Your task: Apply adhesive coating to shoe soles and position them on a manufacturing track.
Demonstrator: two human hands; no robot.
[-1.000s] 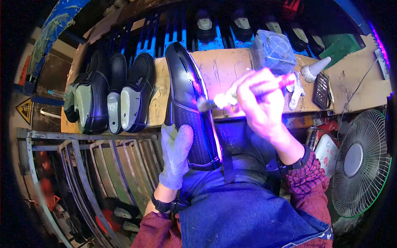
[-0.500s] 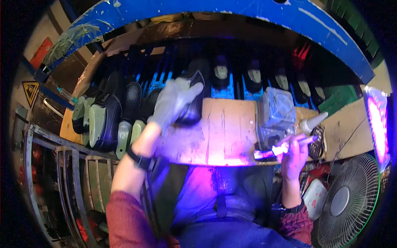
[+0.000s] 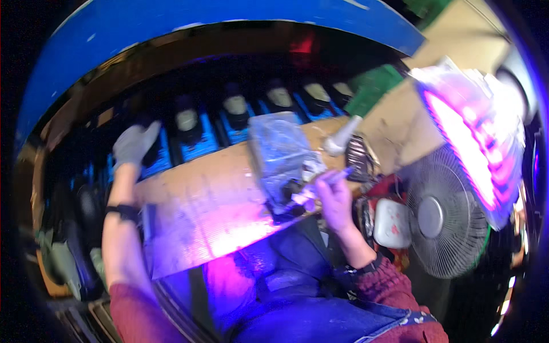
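Note:
My left hand (image 3: 136,144), in a pale glove, reaches to the row of blue-lit slots on the far side. Its thumb and fingers are spread. A dark shape lies just beyond it, too blurred to tell whether it touches a shoe. To its right, a black shoe with a pale green end (image 3: 186,120) sits among several alike. My bare right hand (image 3: 336,200) is closed on a slim brush (image 3: 305,196), its blue end pointing up right. The brush is close to a blue-grey, plastic-covered box (image 3: 277,140) on the cardboard-topped bench (image 3: 189,197).
A white cone-shaped nozzle (image 3: 341,137) and a dark mesh item (image 3: 358,157) are right of the box. A glowing pink-purple lamp (image 3: 463,146) and a fan (image 3: 432,214) stand at right. A blue beam (image 3: 229,12) spans the top. More shoes (image 3: 66,257) lie at left.
The whole view has swung to the right. My left hand has moved off the black shoe's near part, farther into the slots. The brush in my right hand has come close to the box.

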